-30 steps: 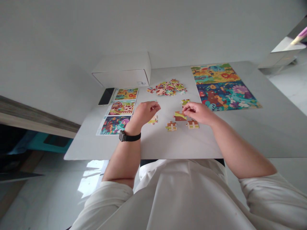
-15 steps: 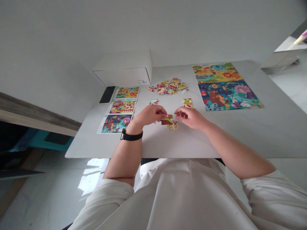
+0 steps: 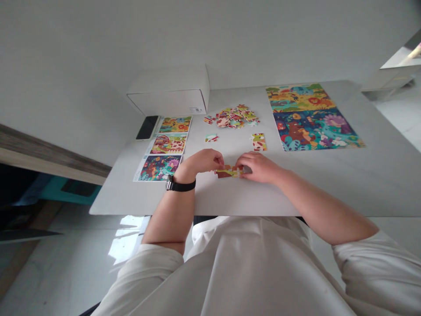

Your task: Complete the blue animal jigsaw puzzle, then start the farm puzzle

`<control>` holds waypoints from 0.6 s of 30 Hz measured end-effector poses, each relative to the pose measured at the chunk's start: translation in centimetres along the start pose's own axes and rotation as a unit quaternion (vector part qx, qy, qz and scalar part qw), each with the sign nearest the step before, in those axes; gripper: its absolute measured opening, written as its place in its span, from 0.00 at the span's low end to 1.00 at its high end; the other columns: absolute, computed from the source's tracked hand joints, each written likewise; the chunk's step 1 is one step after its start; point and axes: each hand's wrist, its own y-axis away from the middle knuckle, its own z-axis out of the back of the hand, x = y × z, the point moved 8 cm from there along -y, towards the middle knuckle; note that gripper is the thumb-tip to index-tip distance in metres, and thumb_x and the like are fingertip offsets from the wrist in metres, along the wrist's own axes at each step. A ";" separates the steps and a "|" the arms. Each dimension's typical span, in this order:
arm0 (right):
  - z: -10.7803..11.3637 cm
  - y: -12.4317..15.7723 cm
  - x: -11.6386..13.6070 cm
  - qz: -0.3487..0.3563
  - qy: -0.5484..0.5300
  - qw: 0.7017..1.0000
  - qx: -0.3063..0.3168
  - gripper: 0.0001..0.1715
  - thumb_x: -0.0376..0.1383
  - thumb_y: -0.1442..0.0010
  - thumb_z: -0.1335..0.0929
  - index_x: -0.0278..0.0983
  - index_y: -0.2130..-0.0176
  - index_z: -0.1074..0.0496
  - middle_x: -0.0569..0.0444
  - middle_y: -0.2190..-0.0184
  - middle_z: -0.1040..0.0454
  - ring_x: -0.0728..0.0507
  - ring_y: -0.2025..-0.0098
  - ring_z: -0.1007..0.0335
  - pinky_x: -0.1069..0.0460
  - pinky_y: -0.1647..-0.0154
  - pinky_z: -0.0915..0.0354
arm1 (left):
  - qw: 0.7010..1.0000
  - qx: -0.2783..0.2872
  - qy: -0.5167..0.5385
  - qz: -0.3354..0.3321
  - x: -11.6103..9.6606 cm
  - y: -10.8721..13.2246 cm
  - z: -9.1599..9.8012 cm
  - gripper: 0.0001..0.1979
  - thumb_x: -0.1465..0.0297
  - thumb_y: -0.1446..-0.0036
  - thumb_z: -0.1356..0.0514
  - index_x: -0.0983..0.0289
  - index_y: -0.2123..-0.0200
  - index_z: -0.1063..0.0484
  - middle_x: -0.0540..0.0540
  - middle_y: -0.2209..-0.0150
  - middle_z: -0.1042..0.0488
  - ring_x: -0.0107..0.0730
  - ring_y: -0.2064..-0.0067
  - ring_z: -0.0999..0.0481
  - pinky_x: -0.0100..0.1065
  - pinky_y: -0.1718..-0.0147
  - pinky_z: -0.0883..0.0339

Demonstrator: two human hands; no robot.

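A small group of puzzle pieces (image 3: 226, 173), brown and yellow-green, lies near the table's front edge between my hands. My left hand (image 3: 208, 160) has its fingers closed at the group's upper left edge. My right hand (image 3: 255, 166) pinches the right end of the same group between thumb and fingers. Beyond my right hand lies a green and brown joined section (image 3: 259, 142). A single pale piece with red (image 3: 211, 138) rests beyond my left hand. Farther back is a heap of loose pieces (image 3: 235, 117).
On the left are a picture sheet (image 3: 141, 169) with three scenes and a black phone (image 3: 147, 127). A white box (image 3: 169, 102) stands at the back left. Two assembled-looking colourful pictures (image 3: 312, 129) lie at the right. The table's front edge is close to my body.
My right hand has moved slightly toward me and left, onto the right end of the group. The group now lies in a longer row, and my left hand has shifted a little left.
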 end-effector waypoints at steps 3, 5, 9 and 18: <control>0.1 0.0 0.0 -0.001 0.001 1.000 -0.001 0.15 0.34 0.40 0.21 0.40 0.52 0.19 0.47 0.54 0.18 0.36 0.50 0.23 0.43 0.45 0.34 | 1.000 -0.006 -0.015 -0.003 -0.3 -0.1 -0.1 0.09 0.64 0.46 0.36 0.60 0.66 0.17 0.51 0.71 0.16 0.32 0.71 0.22 0.30 0.72 0.37; 0.1 0.0 0.0 -0.002 0.002 1.000 0.000 0.15 0.33 0.40 0.21 0.39 0.53 0.19 0.47 0.54 0.18 0.35 0.50 0.22 0.43 0.45 0.34 | 1.000 -0.010 -0.013 0.007 -0.3 -0.1 -0.2 0.08 0.64 0.47 0.35 0.60 0.66 0.18 0.51 0.72 0.17 0.33 0.72 0.22 0.31 0.73 0.38; 0.0 0.0 0.1 -0.003 -0.004 1.000 0.004 0.15 0.32 0.40 0.21 0.38 0.53 0.18 0.46 0.53 0.18 0.36 0.50 0.22 0.44 0.46 0.32 | 0.999 -0.012 -0.011 0.035 0.0 -0.3 -0.5 0.08 0.63 0.48 0.33 0.59 0.66 0.19 0.50 0.74 0.19 0.33 0.75 0.23 0.32 0.74 0.38; 0.2 0.2 0.2 -0.004 -0.007 1.000 0.006 0.14 0.33 0.40 0.22 0.40 0.53 0.18 0.46 0.52 0.19 0.37 0.51 0.22 0.45 0.47 0.32 | 0.992 -0.083 -0.093 0.011 -0.4 -0.3 0.0 0.09 0.61 0.48 0.29 0.59 0.68 0.21 0.52 0.71 0.18 0.35 0.71 0.23 0.33 0.73 0.40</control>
